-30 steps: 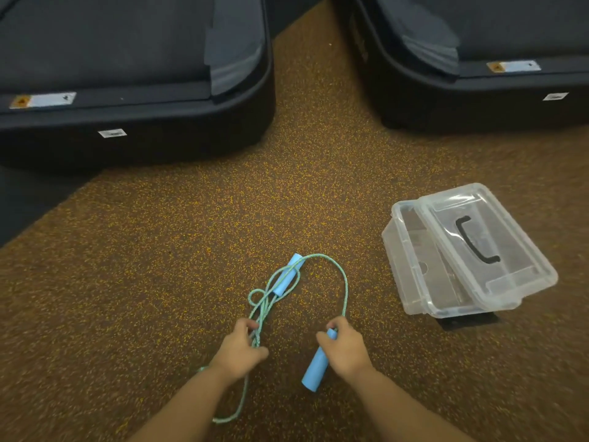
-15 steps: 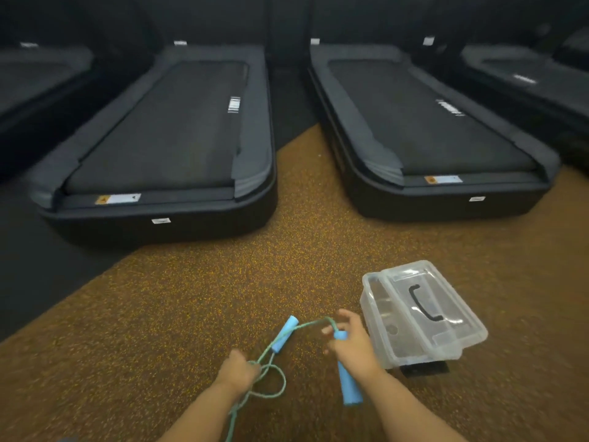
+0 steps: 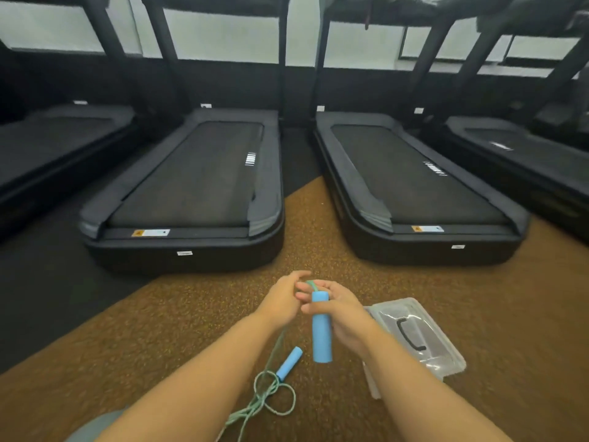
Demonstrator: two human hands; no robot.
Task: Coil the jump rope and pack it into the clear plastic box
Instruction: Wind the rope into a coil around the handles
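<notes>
1. The right hand (image 3: 342, 314) is closed around the upper part of a blue handle (image 3: 321, 327), which hangs upright with its lower end free below the palm.
2. The left hand (image 3: 282, 301) is just left of that handle, fingers curled and touching the right fingertips at the handle's top; it pinches the green rope (image 3: 267, 400) where the cord leaves the handle.
3. From the left hand the rope drops down past the handle and ends in loose, tangled loops on the floor (image 3: 159, 330), below and left of the held handle.
4. A second handle (image 3: 289, 362) lies tilted on the floor just left of the held handle's lower end, touching the loops.
5. The box (image 3: 414, 338) sits on the floor right of the held handle, partly hidden by the right forearm, its lid with a black grip on top.
6. Two treadmills (image 3: 191, 186) stand beyond the handle, well apart from it.
</notes>
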